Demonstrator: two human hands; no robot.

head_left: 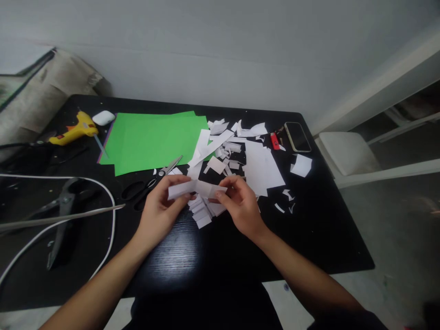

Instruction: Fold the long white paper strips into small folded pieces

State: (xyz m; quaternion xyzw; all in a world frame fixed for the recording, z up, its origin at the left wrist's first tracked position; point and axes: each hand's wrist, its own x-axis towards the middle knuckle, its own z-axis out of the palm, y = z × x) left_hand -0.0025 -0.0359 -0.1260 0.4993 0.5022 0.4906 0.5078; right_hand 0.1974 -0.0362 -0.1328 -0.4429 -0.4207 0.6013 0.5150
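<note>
our left hand [164,204] and right hand [242,206] apart, each pinching one end of a folded white paper strip [197,187], held above our black table [302,238]

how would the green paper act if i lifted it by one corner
The green sheets would probably sag, being broad and thin-looking. They may not lift singly, since their offset edges suggest a stack. The white strips lying over the right side might slide off.
</note>
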